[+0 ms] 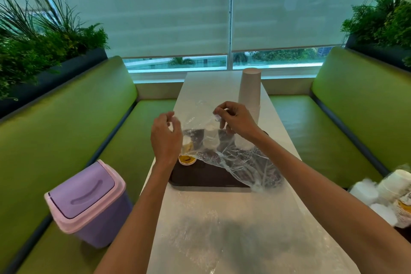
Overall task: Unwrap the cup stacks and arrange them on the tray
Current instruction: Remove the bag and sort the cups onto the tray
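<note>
A clear plastic wrapper (pixel 242 162) hangs between my two hands over the dark brown tray (pixel 200 178). My left hand (pixel 165 138) pinches its left edge and my right hand (pixel 235 119) pinches its top right. Seen through the film, a small white cup stack (pixel 211 138) stands on the tray. A yellow-printed cup (pixel 186 159) lies on the tray beside my left wrist. A tall stack of white cups (pixel 249 93) stands upside down just behind my right hand.
The narrow white table (pixel 222 229) runs between two green benches. A purple swing-lid bin (pixel 89 202) sits on the left bench. Several wrapped cup stacks (pixel 387 193) lie on the right bench. Planters stand behind both benches.
</note>
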The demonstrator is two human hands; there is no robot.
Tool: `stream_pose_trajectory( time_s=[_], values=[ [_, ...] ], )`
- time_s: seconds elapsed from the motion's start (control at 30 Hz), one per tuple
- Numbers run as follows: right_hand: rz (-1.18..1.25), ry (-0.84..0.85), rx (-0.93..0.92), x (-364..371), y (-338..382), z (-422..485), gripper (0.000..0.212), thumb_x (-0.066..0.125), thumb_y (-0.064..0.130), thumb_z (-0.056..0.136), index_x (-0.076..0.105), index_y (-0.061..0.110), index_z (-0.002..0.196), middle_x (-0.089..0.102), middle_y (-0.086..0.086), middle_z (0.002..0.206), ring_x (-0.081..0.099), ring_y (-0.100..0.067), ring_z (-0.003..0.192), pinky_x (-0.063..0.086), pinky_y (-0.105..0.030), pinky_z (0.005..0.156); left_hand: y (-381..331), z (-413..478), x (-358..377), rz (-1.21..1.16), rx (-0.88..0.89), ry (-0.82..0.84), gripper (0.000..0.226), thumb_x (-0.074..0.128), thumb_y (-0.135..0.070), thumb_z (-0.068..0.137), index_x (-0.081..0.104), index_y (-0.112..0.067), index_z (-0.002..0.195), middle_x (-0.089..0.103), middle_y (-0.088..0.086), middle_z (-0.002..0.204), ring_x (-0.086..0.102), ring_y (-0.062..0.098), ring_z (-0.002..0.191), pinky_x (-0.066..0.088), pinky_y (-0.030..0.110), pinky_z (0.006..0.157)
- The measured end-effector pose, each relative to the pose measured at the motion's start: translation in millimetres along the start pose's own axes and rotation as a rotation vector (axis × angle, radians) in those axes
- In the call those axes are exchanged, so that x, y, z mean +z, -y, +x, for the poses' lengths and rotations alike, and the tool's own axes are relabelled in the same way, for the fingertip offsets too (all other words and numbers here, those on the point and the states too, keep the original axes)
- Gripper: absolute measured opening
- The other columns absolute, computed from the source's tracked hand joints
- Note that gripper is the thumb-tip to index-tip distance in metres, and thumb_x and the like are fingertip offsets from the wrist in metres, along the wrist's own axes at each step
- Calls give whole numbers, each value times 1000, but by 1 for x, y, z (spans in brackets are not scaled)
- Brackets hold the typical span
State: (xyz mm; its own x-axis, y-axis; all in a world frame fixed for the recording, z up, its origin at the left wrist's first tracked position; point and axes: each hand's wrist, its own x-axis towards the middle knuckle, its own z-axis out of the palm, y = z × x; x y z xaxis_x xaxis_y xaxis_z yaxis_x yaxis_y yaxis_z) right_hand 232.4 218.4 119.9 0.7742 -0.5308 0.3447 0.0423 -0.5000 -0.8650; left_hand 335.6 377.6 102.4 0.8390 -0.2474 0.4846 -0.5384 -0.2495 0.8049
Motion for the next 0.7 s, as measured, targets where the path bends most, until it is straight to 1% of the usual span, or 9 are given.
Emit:
stream_pose_trajectory(
  time_s=[0.1,0.2,0.3,0.37,0.4,0.47,0.53,0.6,0.7],
  values=[
    [14,60,-14,2,8,-3,13,57,21,96,65,18,87,64,-2,60,52,-7,38,42,-19,41,-21,11,9,-19,-16,208,39,49,-42,96,60,-8,111,63,1,99,60,16,90,43,27,77],
    [67,94,42,-2,16,-8,15,55,30,96,64,19,91,67,-3,65,57,-9,45,46,-22,46,-26,13,14,-145,21,260,26,53,-32,96,61,-17,78,62,-2,64,58,9,56,48,28,63],
    [68,135,194,-22,7,-18,51,41,56,92,63,11,101,68,-4,76,65,-13,61,51,-19,56,-22,18,12,-268,16,181,28,49,-22,99,59,-15,74,56,-1,56,48,1,41,42,17,50],
    [-19,138,275,-36,-10,-30,82,34,77,75,65,4,94,65,-10,79,61,-18,67,49,-23,66,-17,22,11,-324,-18,156,28,47,-21,100,59,-14,76,56,0,58,46,1,39,40,14,46],
    [-55,136,300,-41,-18,-36,87,35,79,73,65,-1,88,64,-13,76,60,-20,66,48,-26,70,-14,23,11,-338,-44,143,27,47,-21,100,59,-14,77,56,1,58,46,2,38,39,14,45],
    [-133,108,312,-42,-30,-46,73,37,67,85,67,1,78,66,-8,67,61,-17,60,49,-27,73,-8,24,10,-344,-94,106,25,47,-20,100,60,-9,82,56,2,59,47,2,37,38,14,42],
    [-241,10,276,-37,-37,-51,56,37,54,95,64,13,67,63,1,59,59,-11,56,46,-26,65,-4,24,11,-347,-133,76,21,48,-18,100,61,-6,88,56,3,59,46,2,35,36,13,39],
    [-332,-75,214,-30,-42,-52,52,38,47,98,54,17,59,55,4,55,51,-10,52,41,-25,57,0,22,12,-342,-160,65,18,49,-17,99,60,-5,90,57,4,59,46,2,34,37,14,39],
    [-390,-210,117,-21,-49,-54,49,42,39,100,37,19,55,42,5,51,38,-9,48,24,-21,46,6,19,12,-228,-115,52,20,50,-21,99,61,-7,89,59,1,61,51,4,43,44,25,52]
  ],
)
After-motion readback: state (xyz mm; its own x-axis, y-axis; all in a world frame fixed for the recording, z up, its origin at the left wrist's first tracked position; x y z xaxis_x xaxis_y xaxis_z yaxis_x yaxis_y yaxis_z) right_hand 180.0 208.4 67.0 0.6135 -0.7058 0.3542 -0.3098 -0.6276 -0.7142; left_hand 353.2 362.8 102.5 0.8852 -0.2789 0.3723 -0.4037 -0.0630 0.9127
